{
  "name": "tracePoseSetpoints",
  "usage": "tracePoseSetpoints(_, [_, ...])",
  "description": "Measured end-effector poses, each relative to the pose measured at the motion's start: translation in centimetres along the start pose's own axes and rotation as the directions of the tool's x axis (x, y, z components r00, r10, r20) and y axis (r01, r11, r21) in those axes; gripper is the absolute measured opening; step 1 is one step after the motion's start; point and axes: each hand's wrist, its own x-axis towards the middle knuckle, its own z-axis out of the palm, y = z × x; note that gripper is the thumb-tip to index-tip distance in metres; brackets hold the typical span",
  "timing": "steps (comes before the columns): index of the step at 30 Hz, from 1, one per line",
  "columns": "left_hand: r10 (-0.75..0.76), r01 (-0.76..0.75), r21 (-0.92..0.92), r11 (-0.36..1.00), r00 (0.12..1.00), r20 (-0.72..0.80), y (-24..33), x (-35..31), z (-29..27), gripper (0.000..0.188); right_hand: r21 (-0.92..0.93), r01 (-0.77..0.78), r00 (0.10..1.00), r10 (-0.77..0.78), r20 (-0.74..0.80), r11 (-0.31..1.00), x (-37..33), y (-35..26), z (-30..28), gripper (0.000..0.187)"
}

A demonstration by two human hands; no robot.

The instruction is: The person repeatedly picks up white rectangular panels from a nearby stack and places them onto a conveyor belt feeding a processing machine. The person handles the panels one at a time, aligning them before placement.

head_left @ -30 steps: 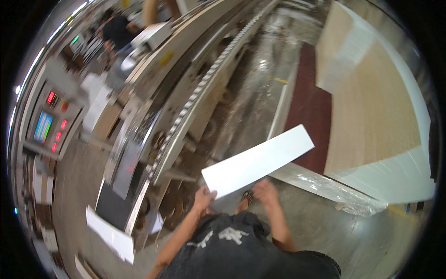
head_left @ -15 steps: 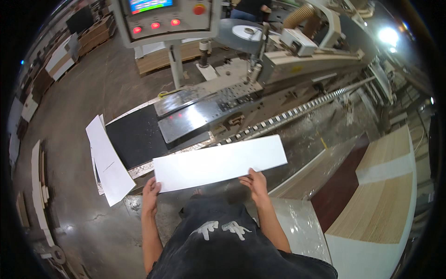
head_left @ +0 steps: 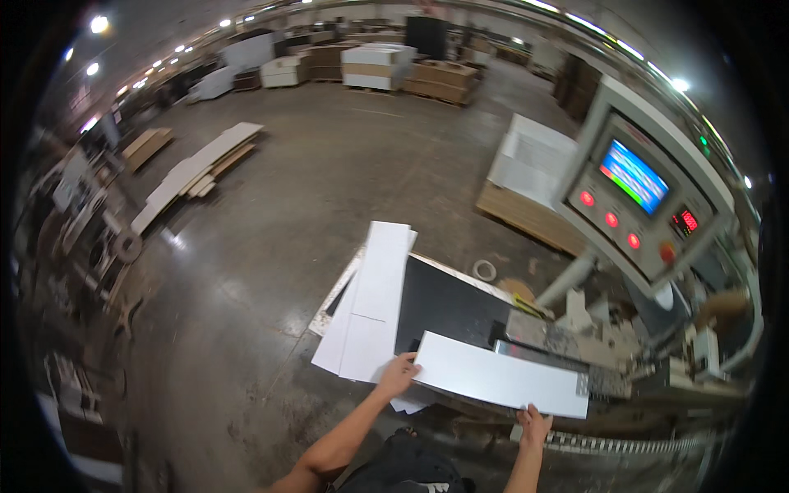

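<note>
I see the white board (head_left: 497,376) stretched between the two hands, with its long side running from left to right and its right end a little nearer to the body. My left hand (head_left: 398,376) is at the left short end, half closed, with the digits pinching this edge, so almost all of the board lies to the right of it. My right hand (head_left: 534,426) is below the near long edge, close to the right end; its fingers are bent and touch this edge, but I cannot tell how firmly they grip, because the underside is hidden. The board covers part of the black surface (head_left: 448,308), and whether it rests there I cannot tell. Loose white panels (head_left: 374,304) lie just beyond the left hand, and the control panel (head_left: 645,197) stands farther to the right.
</note>
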Motion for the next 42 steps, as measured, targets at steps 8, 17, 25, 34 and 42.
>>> tracePoseSetpoints(8, [0.141,-0.152,0.107,0.983,0.984,0.104,-0.1,1.5,0.2,0.094,-0.641,0.073,0.965,-0.217,-0.149,0.764,9.7,4.0,0.9,0.135])
tracePoseSetpoints(17, [0.206,-0.202,0.413,0.888,0.978,0.036,0.6,3.8,1.2,0.081,-0.914,0.387,0.733,-0.641,0.226,0.119,13.5,7.3,-5.2,0.138])
tracePoseSetpoints(25, [0.194,-0.18,0.379,0.907,0.981,0.002,2.6,2.2,5.8,0.077,-0.807,0.573,0.597,-0.746,0.294,0.14,10.4,1.8,-4.6,0.118])
tracePoseSetpoints(34, [0.217,-0.198,0.365,0.91,0.976,-0.011,4.6,1.2,13.7,0.075,-0.832,0.511,0.685,-0.687,0.243,0.215,16.5,2.3,-12.2,0.139])
tracePoseSetpoints(42, [0.55,-0.435,0.679,0.591,0.833,0.056,6.8,1.1,21.4,0.071,-0.783,0.547,0.644,-0.747,0.166,0.298,21.2,-1.5,-18.0,0.139])
